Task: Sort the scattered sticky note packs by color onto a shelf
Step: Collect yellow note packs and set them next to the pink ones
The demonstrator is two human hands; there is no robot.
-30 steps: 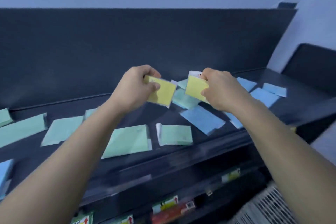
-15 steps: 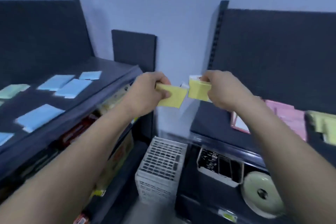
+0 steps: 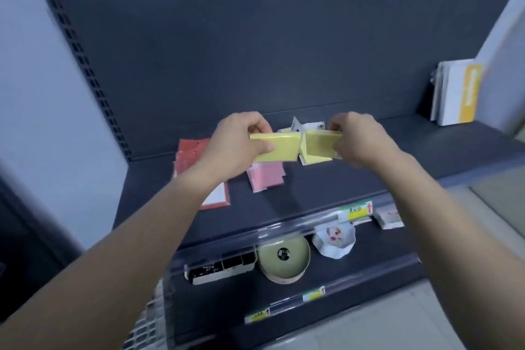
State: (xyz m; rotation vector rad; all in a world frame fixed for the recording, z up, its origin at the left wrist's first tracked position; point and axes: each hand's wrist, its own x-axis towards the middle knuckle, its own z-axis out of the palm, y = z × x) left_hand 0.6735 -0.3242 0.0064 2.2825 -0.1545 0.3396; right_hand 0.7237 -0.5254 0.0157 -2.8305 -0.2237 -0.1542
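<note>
My left hand [image 3: 237, 142] grips a yellow sticky note pack [image 3: 274, 146] above the dark shelf [image 3: 326, 182]. Right beside it, my right hand [image 3: 359, 140] pinches a second yellow pack [image 3: 319, 145]. Both packs hover over a small pile of yellow packs [image 3: 304, 129] lying at the back of the shelf, partly hidden by my hands. Pink packs [image 3: 265, 177] lie below my left hand, and red ones [image 3: 189, 155] lie further left, partly covered by my left forearm.
White and yellow booklets [image 3: 454, 94] stand at the shelf's far right. On the lower shelf sit a tape roll [image 3: 284, 258], a black and white box [image 3: 218, 268] and a white frilled item [image 3: 335, 239]. A white crate [image 3: 147, 327] shows at the bottom left.
My view has swung right, from the shelf of green and blue packs to this shelf of pink and yellow ones. Both hands carried their yellow packs along and now hold them over the yellow pile.
</note>
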